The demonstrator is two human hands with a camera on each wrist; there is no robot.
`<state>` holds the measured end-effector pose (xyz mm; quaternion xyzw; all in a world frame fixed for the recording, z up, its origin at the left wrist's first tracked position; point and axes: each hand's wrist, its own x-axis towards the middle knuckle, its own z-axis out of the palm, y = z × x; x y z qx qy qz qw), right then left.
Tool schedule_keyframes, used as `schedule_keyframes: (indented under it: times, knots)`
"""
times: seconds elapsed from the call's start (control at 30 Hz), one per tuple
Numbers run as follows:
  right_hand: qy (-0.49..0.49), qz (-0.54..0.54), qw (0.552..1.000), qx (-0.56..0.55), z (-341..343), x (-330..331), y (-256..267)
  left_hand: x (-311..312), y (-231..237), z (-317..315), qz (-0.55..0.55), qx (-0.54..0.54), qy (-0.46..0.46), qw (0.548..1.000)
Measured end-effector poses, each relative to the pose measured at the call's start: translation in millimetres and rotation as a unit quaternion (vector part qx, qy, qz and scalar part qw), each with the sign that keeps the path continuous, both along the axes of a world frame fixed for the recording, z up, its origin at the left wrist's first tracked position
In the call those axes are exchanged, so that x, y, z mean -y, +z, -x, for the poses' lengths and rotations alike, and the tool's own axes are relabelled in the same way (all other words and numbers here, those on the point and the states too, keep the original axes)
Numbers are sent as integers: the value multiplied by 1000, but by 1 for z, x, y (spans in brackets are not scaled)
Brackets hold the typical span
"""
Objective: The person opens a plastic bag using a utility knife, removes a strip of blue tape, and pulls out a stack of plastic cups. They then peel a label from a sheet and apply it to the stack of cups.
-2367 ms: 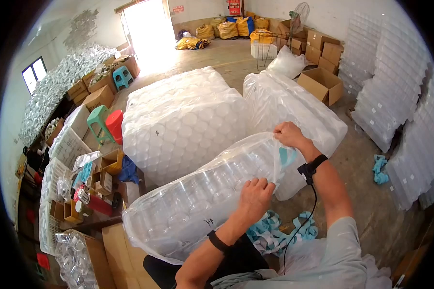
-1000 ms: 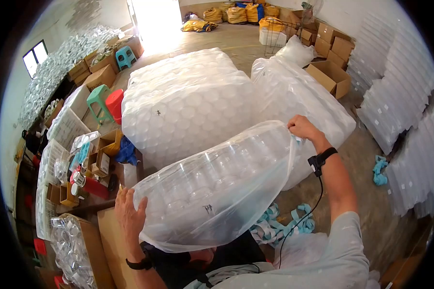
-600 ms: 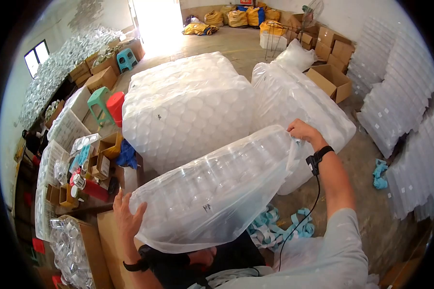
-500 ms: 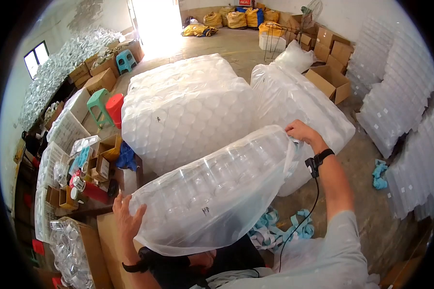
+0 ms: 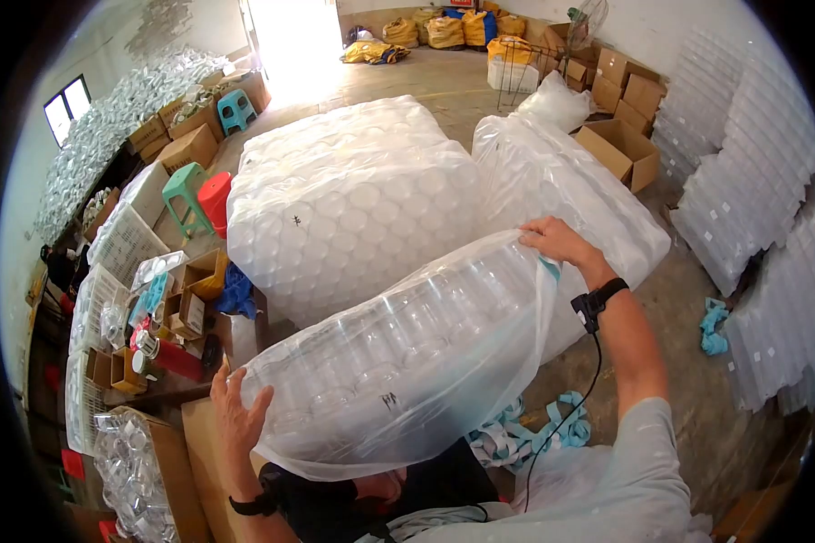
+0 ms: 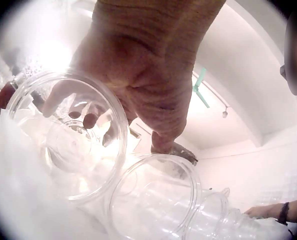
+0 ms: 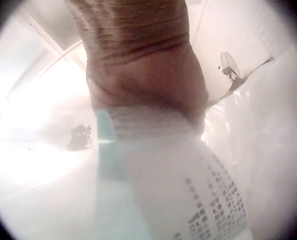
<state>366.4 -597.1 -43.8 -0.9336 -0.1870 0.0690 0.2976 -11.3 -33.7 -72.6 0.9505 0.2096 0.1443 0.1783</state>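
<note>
A long clear plastic bag [image 5: 444, 362] packed with clear plastic jars lies slanting across the person's lap, with black handwriting on its side. At its left end the left hand [image 5: 237, 412] rests, fingers and thumb spread. In the left wrist view, round jar mouths [image 6: 156, 200] sit below that palm, and some fingers show through one jar. The right hand [image 5: 560, 242] pinches the bag's plastic at the upper right corner. Beneath that hand is a pale blue strip [image 7: 111, 180], beside a white area with dark printed marks [image 7: 208, 215]; its fingertips are hidden in the right wrist view.
Large wrapped jar bundles [image 5: 344, 208] stand just beyond the bag. Pale blue strips [image 5: 534, 430] lie on the floor near the right knee. At left are a cluttered low table [image 5: 186, 389] and a carton of clear containers [image 5: 136, 471]. Stacked clear packs [image 5: 743, 208] line the right wall.
The left hand has gone from the bag's right part to its left end and spread its fingers. The right hand stays at the upper right corner, lately shifting slightly left along the edge.
</note>
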Motion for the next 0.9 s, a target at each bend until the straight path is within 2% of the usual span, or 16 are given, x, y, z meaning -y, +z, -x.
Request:
schedule_keyframes:
  times: [0.07, 0.2, 0.27, 0.5, 0.6, 0.67, 0.9]
  knots:
    - [-2, -20, 999, 50, -2, -1, -4, 4, 4, 0, 2, -5, 8, 1000]
    - [-34, 17, 999, 24, -7, -4, -4, 5, 6, 1, 3, -6, 11, 1000]
    - [-9, 33, 995, 90, -16, 0, -14, 6, 7, 1, -5, -7, 6, 1000]
    - [-39, 55, 995, 79, -27, -2, -20, 4, 8, 3, -8, 1, 4, 1000]
    - [-44, 18, 998, 50, -35, 0, -22, 9, 8, 3, -14, 13, 0, 1000]
    - [-79, -11, 995, -52, -40, 9, -30, 12, 11, 3, -7, 18, 1, 1000]
    - [-89, -50, 988, -113, -36, 8, -20, 10, 9, 3, 5, 25, -1, 1000]
